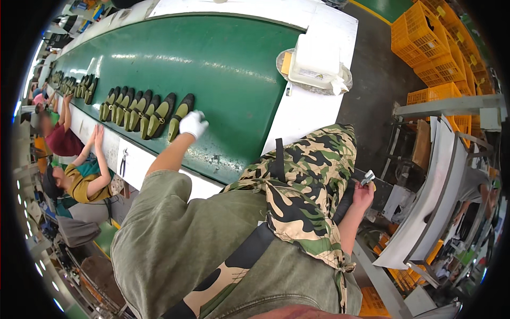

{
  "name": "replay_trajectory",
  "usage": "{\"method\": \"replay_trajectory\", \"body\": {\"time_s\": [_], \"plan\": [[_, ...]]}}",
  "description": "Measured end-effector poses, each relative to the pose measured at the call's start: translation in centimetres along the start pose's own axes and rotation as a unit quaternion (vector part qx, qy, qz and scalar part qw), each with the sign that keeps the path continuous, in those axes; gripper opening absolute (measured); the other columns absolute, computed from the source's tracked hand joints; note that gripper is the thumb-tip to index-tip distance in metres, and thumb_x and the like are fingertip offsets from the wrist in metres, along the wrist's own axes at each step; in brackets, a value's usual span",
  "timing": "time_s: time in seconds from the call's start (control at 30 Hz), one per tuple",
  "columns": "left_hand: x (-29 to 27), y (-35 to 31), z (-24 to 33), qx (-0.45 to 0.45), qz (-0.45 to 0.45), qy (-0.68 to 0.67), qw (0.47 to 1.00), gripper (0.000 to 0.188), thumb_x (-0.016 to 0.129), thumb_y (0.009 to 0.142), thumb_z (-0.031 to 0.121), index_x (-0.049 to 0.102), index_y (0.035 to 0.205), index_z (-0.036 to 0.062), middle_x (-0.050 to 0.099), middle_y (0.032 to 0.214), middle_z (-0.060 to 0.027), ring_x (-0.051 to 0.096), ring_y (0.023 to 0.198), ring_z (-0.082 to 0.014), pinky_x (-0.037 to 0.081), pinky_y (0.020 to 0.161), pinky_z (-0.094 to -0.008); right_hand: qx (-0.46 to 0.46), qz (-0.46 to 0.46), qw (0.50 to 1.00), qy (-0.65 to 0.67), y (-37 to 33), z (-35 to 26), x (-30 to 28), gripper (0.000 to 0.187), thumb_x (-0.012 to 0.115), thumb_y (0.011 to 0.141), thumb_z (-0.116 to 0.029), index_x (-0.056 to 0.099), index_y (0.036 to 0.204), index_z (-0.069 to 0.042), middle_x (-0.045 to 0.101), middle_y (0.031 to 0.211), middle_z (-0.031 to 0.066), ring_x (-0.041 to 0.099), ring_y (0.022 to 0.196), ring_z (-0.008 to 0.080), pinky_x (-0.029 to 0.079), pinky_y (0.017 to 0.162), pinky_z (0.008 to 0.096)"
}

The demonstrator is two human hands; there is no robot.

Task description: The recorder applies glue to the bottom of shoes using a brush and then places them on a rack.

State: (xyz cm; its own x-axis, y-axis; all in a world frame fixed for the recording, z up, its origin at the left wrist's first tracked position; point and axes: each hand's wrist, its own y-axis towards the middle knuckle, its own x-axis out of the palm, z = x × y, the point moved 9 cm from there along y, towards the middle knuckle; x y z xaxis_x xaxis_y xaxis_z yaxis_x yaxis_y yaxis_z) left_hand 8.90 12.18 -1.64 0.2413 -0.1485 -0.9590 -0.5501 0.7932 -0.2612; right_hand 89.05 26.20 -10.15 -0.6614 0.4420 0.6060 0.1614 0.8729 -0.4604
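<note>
My left hand [194,125], in a white glove, is over the green belt [239,90]. It lies against or just beside the nearest shoe [180,115], an olive flat with a dark toe; contact cannot be made out. Its fingers look slightly apart, with nothing seen in them. Further left, several matching shoes [141,111] lie in a slanted row, some with a gold-coloured buckle. Low on my right side, my bare right hand [363,194] is closed on a small silvery metal piece [367,177], whose kind is unclear.
At the belt's right end, a white plastic container [317,56] rests on a tray [297,80]. Orange crates [425,42] are stacked at the far right. Two co-workers [79,183] sit along the left edge, near pliers [124,162]. A grey metal frame [451,107] stands at right.
</note>
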Motion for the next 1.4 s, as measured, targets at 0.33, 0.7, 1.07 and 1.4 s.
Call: {"method": "replay_trajectory", "body": {"time_s": [0.33, 0.7, 1.07, 1.4], "plan": [[0.7, 3.6, -9.5, -0.205, -0.143, 0.042, 0.967, 0.077, 0.082, 0.067, 0.063, 0.074, 0.107, -0.0019, 0.072, 0.113, -0.0209, 0.069, 0.108, -0.0348, 0.053, 0.095, -0.0424, 0.031, 0.136, 0.988, -0.071, 0.4, -0.5, 2.3, 0.023, 0.069, 0.092, -0.021, 0.065, 0.111, -0.008, 0.068, 0.100, 0.0054, 0.063, 0.087, 0.0220, 0.049, 0.069, 0.0374], [3.9, 4.9, -6.5, -0.326, -0.208, -0.259, 0.885, 0.088, 0.089, 0.069, 0.048, 0.057, 0.136, -0.0006, 0.062, 0.134, -0.0127, 0.060, 0.120, -0.0293, 0.047, 0.102, -0.0452, 0.033, 0.051, 0.998, 0.013, 0.3, -0.4, 21.7, 0.010, 0.068, 0.095, -0.023, 0.065, 0.101, -0.015, 0.066, 0.091, 0.0011, 0.060, 0.086, 0.0207, 0.044, 0.083, 0.0428], [-5.0, 0.3, 28.4, 0.079, -0.387, -0.849, 0.350, 0.075, 0.071, 0.092, 0.038, 0.038, 0.147, -0.0001, 0.048, 0.148, -0.0199, 0.046, 0.136, -0.0355, 0.031, 0.120, -0.0512, -0.052, -0.001, 0.984, -0.172, -2.6, -2.4, 28.4, 0.013, 0.071, 0.091, -0.011, 0.063, 0.100, -0.008, 0.068, 0.089, 0.0036, 0.063, 0.074, 0.0132, 0.049, 0.068, 0.0294], [-16.5, -5.4, 39.7, 0.547, 0.051, -0.466, 0.694, 0.077, 0.087, 0.076, 0.013, 0.047, 0.142, 0.0030, 0.060, 0.133, -0.0128, 0.057, 0.125, -0.0258, 0.045, 0.109, -0.0413, -0.251, -0.120, 0.899, -0.337, -8.8, -3.8, 41.1, 0.019, 0.079, 0.081, -0.007, 0.061, 0.084, -0.001, 0.065, 0.078, 0.0001, 0.056, 0.069, 0.0059, 0.047, 0.062, 0.0240]]}}
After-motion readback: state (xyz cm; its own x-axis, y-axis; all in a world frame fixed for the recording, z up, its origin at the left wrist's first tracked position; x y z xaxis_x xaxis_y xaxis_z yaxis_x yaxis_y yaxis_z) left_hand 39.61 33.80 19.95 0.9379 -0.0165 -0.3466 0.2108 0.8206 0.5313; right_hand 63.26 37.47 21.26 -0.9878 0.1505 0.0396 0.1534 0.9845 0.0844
